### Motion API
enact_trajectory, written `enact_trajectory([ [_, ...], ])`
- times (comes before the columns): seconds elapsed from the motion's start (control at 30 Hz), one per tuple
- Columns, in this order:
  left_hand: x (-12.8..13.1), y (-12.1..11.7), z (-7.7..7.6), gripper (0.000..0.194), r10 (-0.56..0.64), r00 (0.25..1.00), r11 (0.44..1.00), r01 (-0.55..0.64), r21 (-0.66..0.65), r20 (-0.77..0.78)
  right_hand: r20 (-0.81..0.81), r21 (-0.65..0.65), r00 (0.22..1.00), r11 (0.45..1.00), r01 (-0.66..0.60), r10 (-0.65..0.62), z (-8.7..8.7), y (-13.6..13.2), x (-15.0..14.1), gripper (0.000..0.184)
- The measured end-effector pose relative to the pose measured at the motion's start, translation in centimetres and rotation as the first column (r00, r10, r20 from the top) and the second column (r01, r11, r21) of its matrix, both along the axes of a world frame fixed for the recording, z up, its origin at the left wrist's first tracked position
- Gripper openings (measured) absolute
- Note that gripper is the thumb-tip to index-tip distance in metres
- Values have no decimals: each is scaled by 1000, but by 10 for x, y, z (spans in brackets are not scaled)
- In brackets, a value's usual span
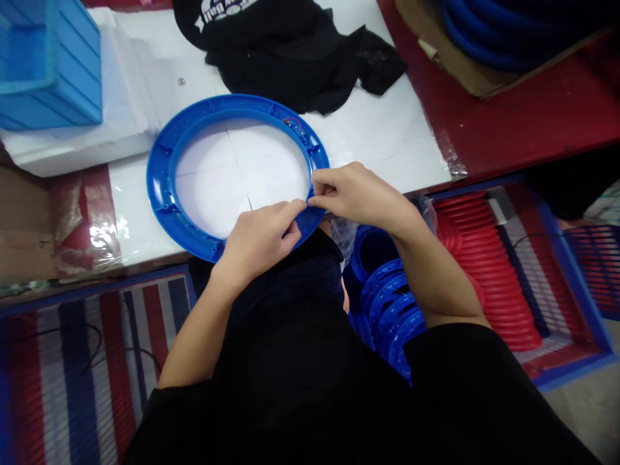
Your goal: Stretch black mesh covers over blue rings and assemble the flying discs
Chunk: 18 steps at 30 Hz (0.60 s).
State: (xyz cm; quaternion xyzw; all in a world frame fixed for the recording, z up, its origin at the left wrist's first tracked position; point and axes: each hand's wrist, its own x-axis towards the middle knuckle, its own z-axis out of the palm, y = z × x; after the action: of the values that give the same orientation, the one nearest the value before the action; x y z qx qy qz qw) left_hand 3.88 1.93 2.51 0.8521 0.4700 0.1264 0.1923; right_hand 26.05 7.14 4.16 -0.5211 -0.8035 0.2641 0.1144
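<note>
A blue plastic ring point(159, 181) lies at the table's front edge with its ribbed, hollow side up. Small parts with a thin red wire point(294, 124) sit in its channel at the upper right. My left hand point(259, 237) is closed over the ring's lower right part, thumb and index finger gripping the rim. Just beside it, my right hand point(356, 194) is pinched at the ring's right side, its fingertips almost meeting the left index finger. Whatever the right fingers pinch is too small or hidden to make out.
Black cloth point(290, 58) lies behind the ring. A light-blue bin point(72, 71) on white foam point(121, 84) stands at left. Blue rings point(387, 290) and red rings point(494, 271) are stacked below right, the red ones in a crate point(588, 310). A striped-lined crate point(111, 336) is below left.
</note>
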Motion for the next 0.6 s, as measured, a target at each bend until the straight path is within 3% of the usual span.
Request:
enact_trajectory([
  [0.1, -3, 1, 0, 39, 21, 1000, 998, -20, -51, 18, -1, -172, 999, 984, 39, -39, 7, 12, -2, 28],
  [0.23, -1, 6, 4, 21, 29, 1000, 993, -28, -114, 10, 4, -300, 999, 953, 34, -35, 15, 20, -3, 24],
  [0.4, 0, 8, 9, 14, 39, 999, 987, -41, -154, -15, 2, -312, 998, 948, 65, -68, 18, 16, -5, 26],
  [0.6, 0, 9, 20, 20, -5, 999, 978, -4, -211, -43, 11, -280, 998, 958, 59, -58, 15, 14, -5, 29],
])
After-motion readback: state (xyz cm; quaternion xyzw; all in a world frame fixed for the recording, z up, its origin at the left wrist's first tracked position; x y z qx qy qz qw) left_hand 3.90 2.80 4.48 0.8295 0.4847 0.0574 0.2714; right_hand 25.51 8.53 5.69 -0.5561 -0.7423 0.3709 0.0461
